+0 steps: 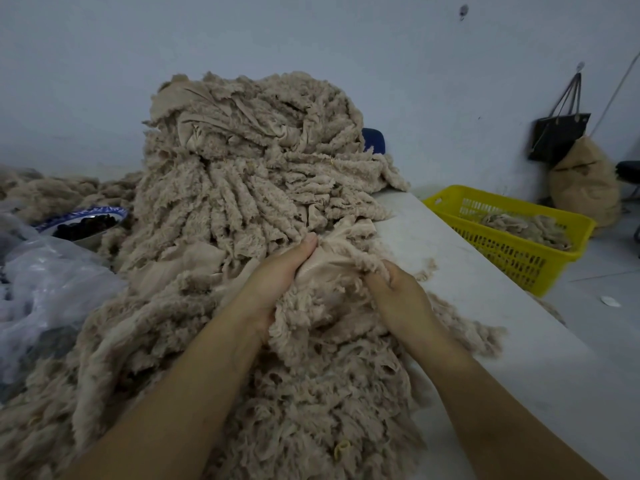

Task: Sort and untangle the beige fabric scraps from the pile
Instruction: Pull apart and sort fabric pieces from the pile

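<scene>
The pile of beige fabric scraps (242,188) covers most of the white bench (467,271), rising high against the wall at the back and spilling down toward the near edge. Both hands work at the front of it, right of the middle. The left hand (277,271) grips a scrap (332,261) from the left, its thumb pressed up against the cloth and its fingers hidden beneath the fleece. The right hand (398,292) holds the same scrap from the right, fingers curled into its shaggy edge. Between the two hands the scrap shows a smooth, pale backing, bunched into folds, with curly fleece along its border. The rest of the pile is long narrow strips of woolly pile, many lying in ridged rows, mixed with flat smooth patches. To the right of the bench stands a yellow basket (502,258) with a few more scraps (526,226) lying in it. On the left, against the pile, are a blue-and-white bowl (114,213) and a crumpled clear plastic bag (52,278).
</scene>
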Demonstrator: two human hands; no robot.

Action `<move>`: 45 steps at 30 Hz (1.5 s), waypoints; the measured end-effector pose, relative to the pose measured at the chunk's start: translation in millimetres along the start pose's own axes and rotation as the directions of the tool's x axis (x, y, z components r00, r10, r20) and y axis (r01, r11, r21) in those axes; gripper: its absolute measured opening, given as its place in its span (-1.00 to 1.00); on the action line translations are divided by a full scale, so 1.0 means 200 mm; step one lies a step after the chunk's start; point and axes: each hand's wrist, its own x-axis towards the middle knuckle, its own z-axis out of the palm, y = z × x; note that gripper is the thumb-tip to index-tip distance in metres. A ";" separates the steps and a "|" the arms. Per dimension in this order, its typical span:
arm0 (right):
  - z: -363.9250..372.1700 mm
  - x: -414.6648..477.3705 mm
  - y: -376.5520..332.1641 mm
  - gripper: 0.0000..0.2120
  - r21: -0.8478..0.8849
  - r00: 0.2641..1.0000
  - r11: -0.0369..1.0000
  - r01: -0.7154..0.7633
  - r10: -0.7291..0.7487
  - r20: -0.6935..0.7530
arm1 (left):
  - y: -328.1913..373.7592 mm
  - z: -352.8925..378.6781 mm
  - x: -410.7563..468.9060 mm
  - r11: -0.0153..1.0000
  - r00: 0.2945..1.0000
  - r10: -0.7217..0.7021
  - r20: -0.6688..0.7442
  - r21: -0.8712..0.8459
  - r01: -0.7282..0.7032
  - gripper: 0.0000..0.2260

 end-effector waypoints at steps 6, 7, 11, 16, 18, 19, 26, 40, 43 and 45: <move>0.00 0.01 -0.02 -0.53 0.240 0.975 0.953 -0.186 0.210 -0.077 | -0.02 -0.01 0.01 0.998 0.998 0.047 0.041 0.045 -0.048 -0.63; 0.00 0.01 -0.02 -0.49 0.255 0.972 0.947 -0.197 0.223 -0.076 | -0.03 -0.02 0.01 0.999 0.998 0.038 0.050 0.034 -0.040 -0.60; -0.01 0.01 -0.01 -0.52 0.272 0.962 0.933 -0.234 0.263 -0.076 | -0.03 -0.02 0.01 0.993 0.993 -0.045 0.111 -0.106 0.056 -0.63; -0.03 0.00 -0.01 -0.48 0.314 0.970 0.921 -0.232 0.244 0.003 | 0.00 -0.04 0.02 0.964 0.998 -0.055 0.030 -0.257 0.061 -0.65; -0.03 -0.01 -0.01 -0.66 0.318 0.973 0.920 -0.227 0.226 0.040 | 0.01 -0.07 0.05 0.963 0.999 -0.008 -0.054 -0.271 -0.007 -0.60; -0.03 -0.02 -0.02 -0.61 0.337 0.972 0.912 -0.234 0.227 0.059 | 0.01 -0.09 0.06 0.953 0.997 -0.007 -0.072 -0.302 -0.015 -0.61; -0.01 0.00 0.01 -0.71 -0.113 0.993 0.994 -0.003 0.016 0.116 | 0.01 -0.20 0.07 0.868 0.998 0.009 -0.069 -0.495 -0.042 -0.63; -0.04 0.00 0.04 -0.76 0.039 0.993 0.995 0.087 -0.083 -0.086 | 0.03 -0.12 0.01 0.886 0.978 0.207 0.004 -0.425 -0.186 -0.74; 0.00 -0.03 -0.01 -0.62 0.089 0.972 0.975 0.204 -0.191 -0.134 | 0.03 -0.08 0.01 0.918 0.985 0.175 0.002 -0.362 -0.163 -0.64; 0.01 -0.04 0.00 -0.36 0.154 0.984 0.973 0.172 -0.162 -0.074 | 0.01 -0.05 0.01 0.941 0.992 0.123 0.014 -0.320 -0.112 -0.56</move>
